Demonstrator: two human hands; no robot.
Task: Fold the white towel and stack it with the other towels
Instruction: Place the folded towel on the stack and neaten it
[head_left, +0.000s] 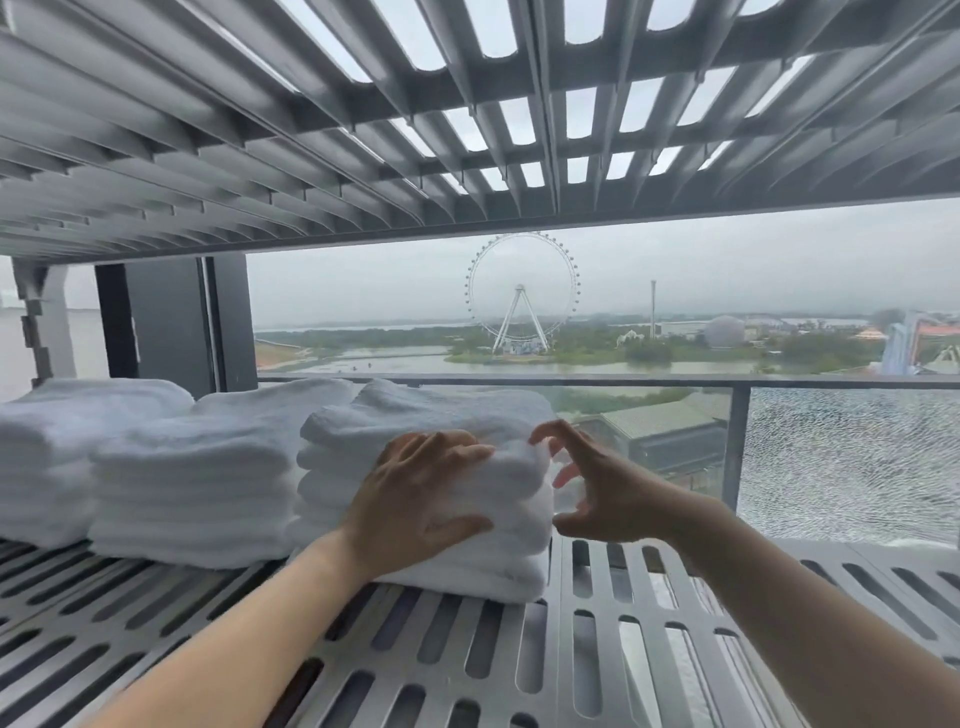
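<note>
Here: left hand (415, 499) flat on folded white towel (514, 561), fingers spread; right hand (597, 493) just off its right end, fingers loosely hooked, empty. Other towels (192, 483) sit just left.

The towel (514, 525) at the front is white terry cloth, thick and fluffy, with a matt, looped nap. The towel stacks (197, 483) beside it are the same soft matt cloth. The slotted shelf (597, 649) beneath is grey, hard and smooth with a slight sheen; whether it is metal or plastic cannot be told. The upper shelf (311, 130) has the same finish. The balcony pane (852, 457) is glass, crazed all over with fine cracks. Its rail (571, 381) looks like dark matt metal.
</note>
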